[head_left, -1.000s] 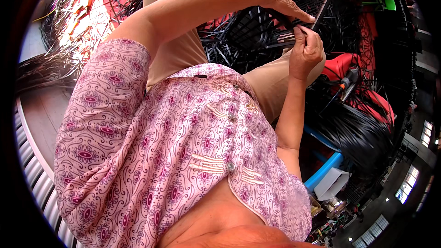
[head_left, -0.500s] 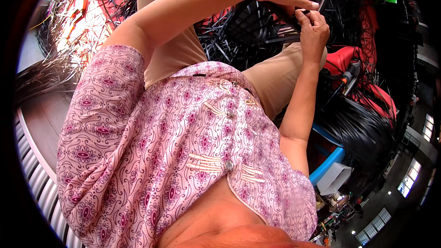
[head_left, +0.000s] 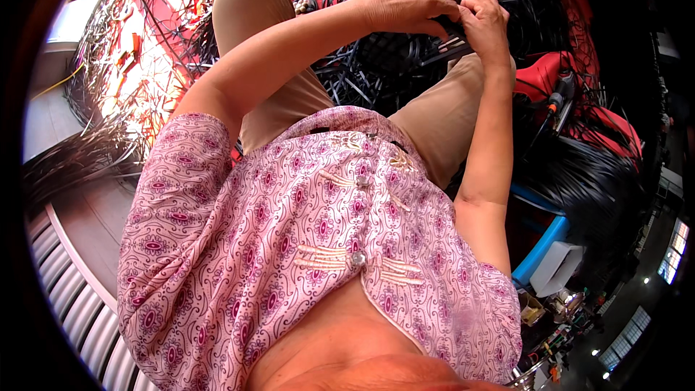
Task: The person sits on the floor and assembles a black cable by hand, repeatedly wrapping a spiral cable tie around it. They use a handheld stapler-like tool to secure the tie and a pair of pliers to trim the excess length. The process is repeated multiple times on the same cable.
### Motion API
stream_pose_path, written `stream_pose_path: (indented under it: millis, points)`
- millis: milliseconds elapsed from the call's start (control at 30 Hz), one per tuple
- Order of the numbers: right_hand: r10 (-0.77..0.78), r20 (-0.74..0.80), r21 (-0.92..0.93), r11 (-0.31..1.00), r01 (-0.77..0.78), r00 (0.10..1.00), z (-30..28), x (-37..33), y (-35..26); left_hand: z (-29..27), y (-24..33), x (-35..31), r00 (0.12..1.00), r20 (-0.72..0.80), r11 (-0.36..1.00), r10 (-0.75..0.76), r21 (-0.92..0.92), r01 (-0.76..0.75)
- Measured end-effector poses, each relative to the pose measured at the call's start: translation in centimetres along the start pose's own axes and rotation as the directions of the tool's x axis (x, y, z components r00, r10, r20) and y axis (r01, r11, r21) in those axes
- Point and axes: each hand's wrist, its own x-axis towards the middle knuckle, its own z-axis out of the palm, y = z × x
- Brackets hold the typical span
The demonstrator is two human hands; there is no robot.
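At that black latticed frame (head_left: 447, 56), left hand (head_left: 416, 4) and right hand (head_left: 484, 23) half-curl, grip hidden; tangled black strips (head_left: 345, 74) could snag it.

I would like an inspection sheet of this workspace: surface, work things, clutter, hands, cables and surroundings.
Surface: red covering, largely under loose black strips.
Work things: dark latticework, upper middle, partly hidden.
Clutter: the strips, spread around; black bundle at right; dark tool-like object with orange part.
Hands: left hand and right hand close together; exact grip unclear.
Cables: thin yellow line at left; cable or not, cannot tell.
Surroundings: white container, windows at lower right; pale ribbed structure at lower left.
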Motion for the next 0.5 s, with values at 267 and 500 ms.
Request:
stream_pose_path:
  millis: [267, 500]
  points:
    - [0.434, -0.211, 0.693, 0.698, -0.179, 0.876, -1.9, -1.6, -0.7, 0.6, 0.5, 1.4, 0.982, 0.136, 0.989, -0.128, -0.053, 0.136]
    - [0.578, -0.463, 0.544, 0.784, -0.299, 0.672, -2.0, -8.0, -5.1, 0.3, -1.0, 3.4, 0.840, 0.470, 0.821, -0.272, -0.341, 0.457]
